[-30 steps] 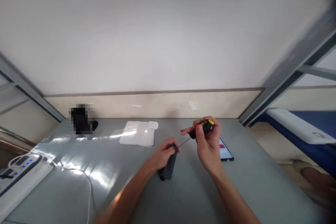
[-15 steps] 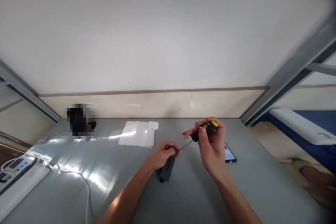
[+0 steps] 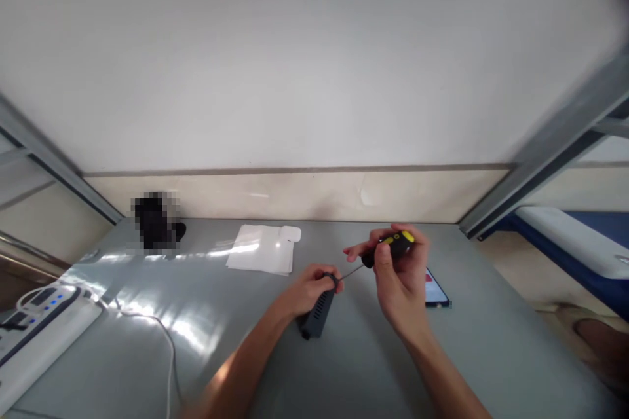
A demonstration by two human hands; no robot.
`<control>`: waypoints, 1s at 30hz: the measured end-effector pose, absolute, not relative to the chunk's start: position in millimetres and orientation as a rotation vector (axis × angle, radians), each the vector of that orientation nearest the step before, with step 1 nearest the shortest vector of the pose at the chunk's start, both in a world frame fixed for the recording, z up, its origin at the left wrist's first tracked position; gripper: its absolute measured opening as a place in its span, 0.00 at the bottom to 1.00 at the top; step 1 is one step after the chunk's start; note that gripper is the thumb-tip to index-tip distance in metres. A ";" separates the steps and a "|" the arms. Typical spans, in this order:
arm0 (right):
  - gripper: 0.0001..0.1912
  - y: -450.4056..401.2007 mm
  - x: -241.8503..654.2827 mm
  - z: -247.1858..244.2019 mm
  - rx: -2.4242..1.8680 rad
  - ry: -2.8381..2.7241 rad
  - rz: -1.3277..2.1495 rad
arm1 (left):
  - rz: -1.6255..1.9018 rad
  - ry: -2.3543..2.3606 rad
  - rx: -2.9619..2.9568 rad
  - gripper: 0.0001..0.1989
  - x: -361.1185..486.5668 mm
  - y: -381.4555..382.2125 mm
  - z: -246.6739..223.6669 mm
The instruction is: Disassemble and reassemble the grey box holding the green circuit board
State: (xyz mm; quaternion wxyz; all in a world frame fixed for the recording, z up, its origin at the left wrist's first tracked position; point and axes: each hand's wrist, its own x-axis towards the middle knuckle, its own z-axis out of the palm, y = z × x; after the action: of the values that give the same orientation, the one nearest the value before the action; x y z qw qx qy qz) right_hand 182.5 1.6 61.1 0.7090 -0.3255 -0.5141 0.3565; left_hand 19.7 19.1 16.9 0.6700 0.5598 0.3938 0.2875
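My left hand [image 3: 312, 288] is closed round the far end of a dark grey slotted box [image 3: 318, 317], an oblong casing with a row of vents, tilted above the table. In my right hand [image 3: 400, 275] is a black and yellow screwdriver [image 3: 397, 240], its handle wrapped by the fingers while the index finger stretches forward. The thin shaft points down and left, and its tip meets the end of the box beside my left fingertips. Whether a screw sits under the tip is too small to tell. Partly behind my right wrist lies a phone [image 3: 436, 289] with its screen lit.
White papers [image 3: 260, 252] with a small white case [image 3: 291, 233] lie at the back of the grey table [image 3: 216, 373]. A white power strip [image 3: 54, 324] and cable [image 3: 170, 340] are at the left. A blurred black object [image 3: 154, 222] stands at back left. Metal posts flank the table.
The whole view has shifted slightly, so things appear a little further right. Both hands keep their hold, and the screwdriver tip stays at the box's end.
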 end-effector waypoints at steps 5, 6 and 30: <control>0.13 3.3 184.7 58.8 -0.727 -1.154 0.777 | 0.611 0.904 1.288 0.11 20.3 17.5 23.1; 0.13 3.5 185.0 58.6 -0.721 -1.153 0.775 | 0.610 0.899 1.291 0.11 20.2 17.5 23.2; 0.22 -12.8 198.6 71.0 -0.760 -1.416 0.633 | 0.598 0.836 1.333 0.09 19.5 17.9 22.4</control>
State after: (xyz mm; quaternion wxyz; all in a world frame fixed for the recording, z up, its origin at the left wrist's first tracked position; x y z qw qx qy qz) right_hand 198.6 -12.8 71.0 0.6498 -0.3343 -0.6232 0.2786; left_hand 19.5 17.9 22.4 0.6663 0.5904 0.3705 0.2650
